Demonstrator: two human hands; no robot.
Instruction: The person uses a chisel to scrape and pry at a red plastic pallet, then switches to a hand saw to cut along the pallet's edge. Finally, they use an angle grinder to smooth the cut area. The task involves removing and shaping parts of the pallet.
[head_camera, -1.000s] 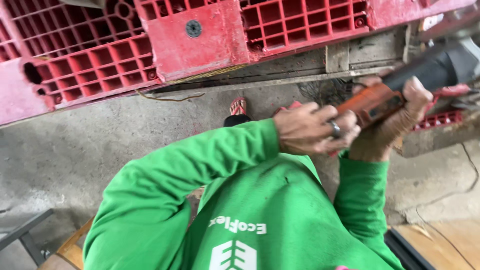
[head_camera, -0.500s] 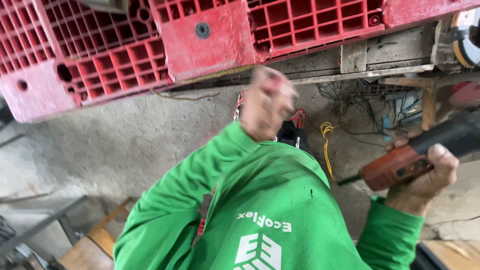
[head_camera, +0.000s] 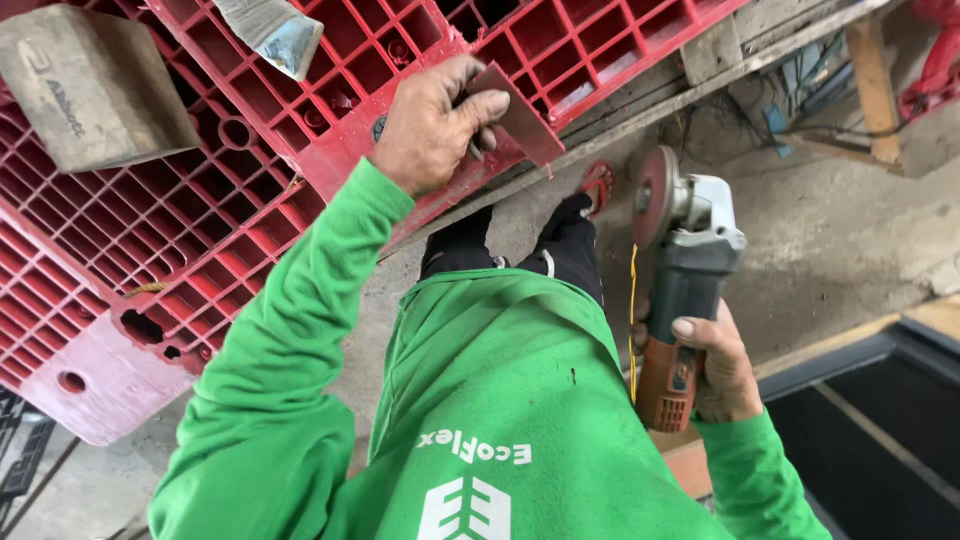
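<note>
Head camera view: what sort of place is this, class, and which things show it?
Probably a rough workshop or yard: a red plastic pallet, an angle grinder in the right hand, and bare concrete floor with loose wires.

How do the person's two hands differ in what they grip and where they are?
The left hand reaches up, pinching a flat red piece against the red pallet; the right hand stays low, wrapped round the angle grinder, clear of the pallet. Both wear green sleeves.

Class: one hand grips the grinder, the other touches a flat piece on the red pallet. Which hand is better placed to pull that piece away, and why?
Probably the left hand: its fingers already pinch the flat piece on the red pallet. The right hand is busy holding the grinder, away from the pallet.
</note>
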